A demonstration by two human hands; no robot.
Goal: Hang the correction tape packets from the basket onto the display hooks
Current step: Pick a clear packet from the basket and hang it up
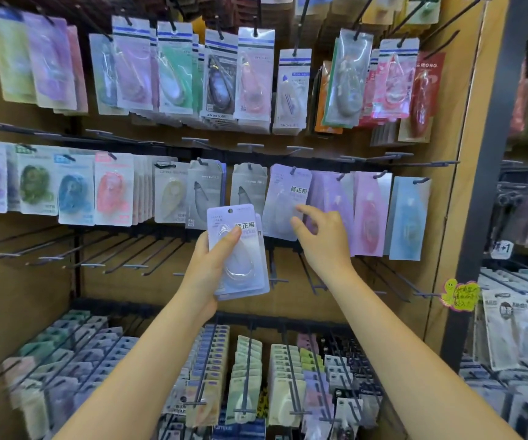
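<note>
**Lavender packets going up on the middle row, a small stack left in hand**

Nearest the camera, the two bare forearms reach up from the bottom edge toward the pegboard display. The left hand grips a small stack of lavender correction tape packets, thumb pressed over the clear blister on the front one and fingers curled behind. At least two packets show, fanned slightly, with the front packet's hang hole at the top and free of any hook. The right hand is raised just beside the stack, fingers loosely spread and holding nothing I can make out, its fingertips at or just in front of a matching lavender packet on its hook in the middle row. Whether they touch it I cannot tell.

That hung packet tilts a little and carries the same printing as the ones in hand, so I judge that hook to be the target and at least one packet placed. What is left appears to be the stack in the left hand, plus whatever the basket holds; the basket is out of view, so the true remainder cannot be judged.

Below the middle row runs a line of bare display hooks, and further down are densely loaded pegs.
</note>
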